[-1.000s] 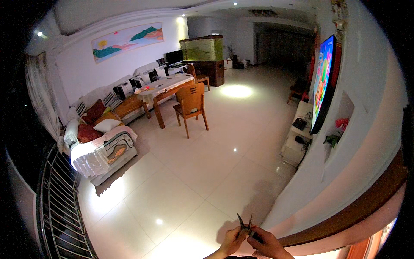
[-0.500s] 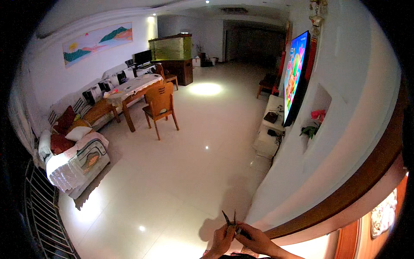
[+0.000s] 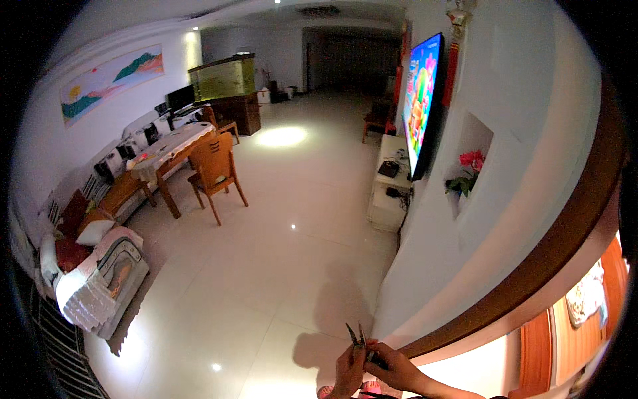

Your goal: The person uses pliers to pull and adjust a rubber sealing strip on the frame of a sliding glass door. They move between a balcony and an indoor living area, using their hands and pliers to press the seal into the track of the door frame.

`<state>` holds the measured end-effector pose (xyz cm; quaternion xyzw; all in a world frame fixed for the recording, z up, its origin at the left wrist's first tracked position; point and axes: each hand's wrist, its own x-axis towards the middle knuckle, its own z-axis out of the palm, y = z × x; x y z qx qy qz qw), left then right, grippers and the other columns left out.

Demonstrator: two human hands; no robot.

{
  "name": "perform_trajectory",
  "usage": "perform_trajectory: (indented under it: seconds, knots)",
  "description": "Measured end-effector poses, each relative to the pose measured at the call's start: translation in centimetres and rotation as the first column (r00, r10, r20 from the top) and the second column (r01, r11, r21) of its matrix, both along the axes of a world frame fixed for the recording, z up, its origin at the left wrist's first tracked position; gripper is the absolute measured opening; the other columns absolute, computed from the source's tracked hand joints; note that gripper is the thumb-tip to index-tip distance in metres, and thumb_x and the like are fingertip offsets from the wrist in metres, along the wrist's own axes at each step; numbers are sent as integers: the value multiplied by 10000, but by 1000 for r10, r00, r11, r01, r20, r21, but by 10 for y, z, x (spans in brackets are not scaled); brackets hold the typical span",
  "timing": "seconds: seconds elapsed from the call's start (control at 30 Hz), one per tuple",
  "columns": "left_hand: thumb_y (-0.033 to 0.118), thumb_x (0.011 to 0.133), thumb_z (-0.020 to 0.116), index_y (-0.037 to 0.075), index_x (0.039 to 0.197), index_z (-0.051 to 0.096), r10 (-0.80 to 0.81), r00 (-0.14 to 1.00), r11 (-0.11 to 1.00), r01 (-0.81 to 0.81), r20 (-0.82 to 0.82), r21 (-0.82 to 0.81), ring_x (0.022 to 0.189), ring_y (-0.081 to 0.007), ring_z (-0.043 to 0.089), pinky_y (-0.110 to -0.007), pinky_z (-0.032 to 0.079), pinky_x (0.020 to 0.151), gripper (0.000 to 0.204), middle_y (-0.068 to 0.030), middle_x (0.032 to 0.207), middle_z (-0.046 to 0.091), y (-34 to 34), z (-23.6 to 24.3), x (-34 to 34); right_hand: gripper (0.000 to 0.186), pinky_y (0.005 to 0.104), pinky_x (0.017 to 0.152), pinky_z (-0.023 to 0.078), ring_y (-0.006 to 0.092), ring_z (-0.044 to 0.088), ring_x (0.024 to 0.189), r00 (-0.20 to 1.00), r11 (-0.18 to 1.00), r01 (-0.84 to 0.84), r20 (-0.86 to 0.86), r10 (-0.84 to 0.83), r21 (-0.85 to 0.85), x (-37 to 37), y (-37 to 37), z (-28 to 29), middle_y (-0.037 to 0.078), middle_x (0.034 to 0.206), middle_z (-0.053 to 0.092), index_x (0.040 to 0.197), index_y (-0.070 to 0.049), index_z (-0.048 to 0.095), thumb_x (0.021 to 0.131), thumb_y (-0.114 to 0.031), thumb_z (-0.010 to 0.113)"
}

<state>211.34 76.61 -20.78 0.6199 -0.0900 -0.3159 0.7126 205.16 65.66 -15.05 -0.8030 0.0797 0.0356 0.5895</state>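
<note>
Head-worn fisheye view, down across room

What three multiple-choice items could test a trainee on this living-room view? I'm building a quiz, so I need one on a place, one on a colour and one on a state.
1. Where do the flowers stand?
A. In a wall niche beside the television
B. On the dining table
C. On the floor

2. What colour are the blooms?
A. Blue
B. Pink-red
C. White

3. What state is the television in?
A. Dark
B. Covered
C. Lit with a colourful picture

Answers:
1 A, they sit in the recess right of the screen.
2 B, the petals show pink-red above green leaves.
3 C, the screen glows in bright colours.
</note>
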Motion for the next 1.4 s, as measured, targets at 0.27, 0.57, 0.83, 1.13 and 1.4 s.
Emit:
perform_trajectory:
  seconds: [0.27, 0.57, 0.83, 1.13, 1.4]
  knots:
    - [346, 911, 364, 35, 993, 549, -61, 995, 997, 57, -79, -61, 444, -53, 436, -177, 352, 384, 371, -12, 669, 534, 1, 2, 0, 390, 260, 675, 448, 137, 542, 767, 976, 940, 178, 72, -207, 291, -10, 12, -22, 91, 884, 561, 1200, 16, 359, 861, -111, 505]
    - [308, 918, 381, 29, 955, 541, 100, 979, 963, -141, -179, -232, 437, -31, 288, -189, 232, 394, 324, 56, 535, 337, -12, 34, 5, 384, 391, 684, 446, 325, 580, 806, 981, 988, 144, -122, -149, -56, -25, 5, 4, 199, 863, 576, 1134, -15, 393, 880, -294, 468]
    - [289, 924, 373, 46, 881, 539, 35, 990, 978, -62, -137, -201, 467, -25, 297, -178, 231, 406, 298, 40, 609, 389, -9, 33, -9, 386, 241, 490, 381, 110, 453, 560, 970, 957, 192, -189, -151, 218, -37, 6, 16, 88, 760, 482, 1168, 50, 297, 863, -89, 488]
    - [357, 920, 371, 47, 880, 540, 45, 994, 960, -70, -100, -269, 466, -15, 281, -170, 230, 421, 355, 51, 603, 386, -8, 40, -21, 396, 239, 478, 382, 111, 459, 528, 983, 954, 169, -117, -144, 246, -47, 1, 13, 73, 645, 494, 1152, 55, 318, 856, -123, 512]
    - [356, 924, 346, 40, 878, 535, 85, 994, 967, -99, -72, -236, 447, -21, 263, -180, 222, 410, 371, 53, 561, 349, -8, 45, -27, 427, 231, 455, 397, 109, 472, 526, 991, 964, 128, -71, -114, 233, -51, -1, 19, 71, 679, 511, 1164, 26, 311, 840, -131, 541]
